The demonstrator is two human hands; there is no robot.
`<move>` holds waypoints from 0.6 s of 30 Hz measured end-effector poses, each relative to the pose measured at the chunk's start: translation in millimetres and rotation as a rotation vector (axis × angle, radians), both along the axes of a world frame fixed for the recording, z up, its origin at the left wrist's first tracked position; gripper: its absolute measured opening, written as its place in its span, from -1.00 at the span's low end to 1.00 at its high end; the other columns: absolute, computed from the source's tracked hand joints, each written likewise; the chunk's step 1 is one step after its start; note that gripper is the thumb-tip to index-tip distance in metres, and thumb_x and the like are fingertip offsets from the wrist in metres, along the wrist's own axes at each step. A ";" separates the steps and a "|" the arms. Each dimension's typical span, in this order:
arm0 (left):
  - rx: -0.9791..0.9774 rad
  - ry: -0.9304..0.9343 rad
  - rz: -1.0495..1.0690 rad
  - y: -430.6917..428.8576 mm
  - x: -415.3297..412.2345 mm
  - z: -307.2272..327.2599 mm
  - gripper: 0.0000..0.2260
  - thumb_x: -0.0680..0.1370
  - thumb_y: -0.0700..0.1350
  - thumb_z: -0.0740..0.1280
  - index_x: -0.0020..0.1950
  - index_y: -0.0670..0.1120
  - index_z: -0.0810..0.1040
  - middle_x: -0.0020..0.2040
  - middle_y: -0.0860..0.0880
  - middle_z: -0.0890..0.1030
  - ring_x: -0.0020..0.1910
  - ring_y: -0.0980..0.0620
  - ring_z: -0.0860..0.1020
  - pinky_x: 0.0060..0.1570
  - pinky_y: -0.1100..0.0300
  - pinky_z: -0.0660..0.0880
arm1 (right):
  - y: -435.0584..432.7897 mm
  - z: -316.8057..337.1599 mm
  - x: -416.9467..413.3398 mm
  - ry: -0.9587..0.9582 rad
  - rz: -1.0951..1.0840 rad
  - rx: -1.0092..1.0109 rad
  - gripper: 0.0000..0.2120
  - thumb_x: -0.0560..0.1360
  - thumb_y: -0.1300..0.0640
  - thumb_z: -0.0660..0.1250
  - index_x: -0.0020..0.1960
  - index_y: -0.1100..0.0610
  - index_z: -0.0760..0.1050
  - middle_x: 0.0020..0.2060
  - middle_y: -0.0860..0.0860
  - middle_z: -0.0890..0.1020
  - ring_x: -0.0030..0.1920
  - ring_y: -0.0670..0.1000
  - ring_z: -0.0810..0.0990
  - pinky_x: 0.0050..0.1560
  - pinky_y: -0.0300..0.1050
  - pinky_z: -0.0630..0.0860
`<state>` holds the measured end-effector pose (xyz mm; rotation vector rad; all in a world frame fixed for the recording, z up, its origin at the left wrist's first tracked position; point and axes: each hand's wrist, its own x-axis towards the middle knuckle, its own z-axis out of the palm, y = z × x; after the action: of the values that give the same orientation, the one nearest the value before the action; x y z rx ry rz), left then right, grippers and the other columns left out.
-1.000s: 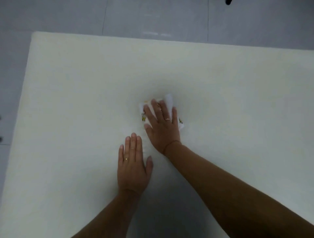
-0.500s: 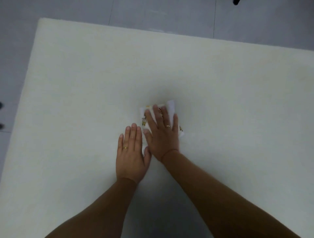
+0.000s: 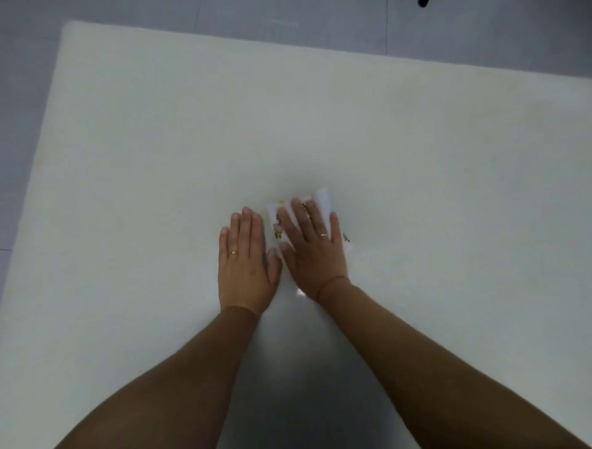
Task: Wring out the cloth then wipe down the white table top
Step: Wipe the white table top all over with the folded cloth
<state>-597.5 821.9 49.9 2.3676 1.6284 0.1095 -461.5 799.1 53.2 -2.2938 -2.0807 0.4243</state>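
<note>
Across the white table top (image 3: pixel 160 160) I've got both palms down flat near the middle. My right hand (image 3: pixel 315 253) presses on the folded white cloth (image 3: pixel 323 200), fingers slightly spread over it, while my left hand (image 3: pixel 245 266) lies just beside it on bare surface, fingers together, thumbs nearly touching.

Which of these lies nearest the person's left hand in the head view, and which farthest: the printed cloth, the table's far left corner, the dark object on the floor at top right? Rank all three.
1. Printed cloth: just right of the left hand, under the right hand.
2. Table's far left corner: up and to the left.
3. Dark object: on the floor beyond the far edge, top right.
</note>
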 end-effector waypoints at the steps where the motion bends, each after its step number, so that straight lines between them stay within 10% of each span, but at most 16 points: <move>1: -0.004 -0.006 0.001 -0.3 0.0 1.6 -0.46 0.56 -0.02 0.04 0.50 -0.24 0.20 0.53 -0.22 0.19 0.53 -0.16 0.10 0.51 -0.02 -0.08 | -6.7 -0.9 17.7 -0.028 0.004 -0.008 -0.46 0.59 -0.09 -0.02 0.53 -0.07 -0.03 0.54 -0.03 0.04 0.54 0.05 -0.06 0.46 0.22 -0.18; 8: 0.021 -0.004 -0.013 -48.8 -12.1 8.2 -0.46 0.60 0.04 0.03 0.52 -0.20 0.18 0.53 -0.18 0.19 0.53 -0.13 0.10 0.50 -0.04 -0.10 | -31.1 0.9 36.9 -0.016 -0.603 -0.087 -0.44 0.60 -0.10 -0.06 0.53 -0.07 -0.19 0.55 -0.05 -0.17 0.53 0.02 -0.23 0.46 0.20 -0.27; 15: -0.084 0.037 -0.019 -131.7 -47.3 -2.1 -0.45 0.59 0.05 0.01 0.51 -0.21 0.22 0.53 -0.15 0.19 0.54 -0.09 0.11 0.49 -0.08 0.03 | -64.6 3.3 -24.8 0.005 -0.013 -0.038 -0.44 0.57 -0.10 0.01 0.53 -0.03 0.02 0.54 0.00 0.06 0.53 0.10 -0.02 0.47 0.28 -0.11; 18: -0.099 0.028 -0.019 -130.1 -45.0 -1.0 -0.43 0.56 0.05 0.06 0.51 -0.21 0.20 0.53 -0.16 0.20 0.53 -0.10 0.10 0.49 -0.08 0.04 | -81.3 3.7 26.8 -0.054 -0.144 -0.059 -0.46 0.57 -0.12 -0.13 0.53 -0.08 0.00 0.54 -0.04 0.02 0.54 0.02 -0.05 0.48 0.18 -0.16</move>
<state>-642.6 691.8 48.9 2.3202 1.5850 -0.0077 -434.7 717.8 56.9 -2.4954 -1.9332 0.4290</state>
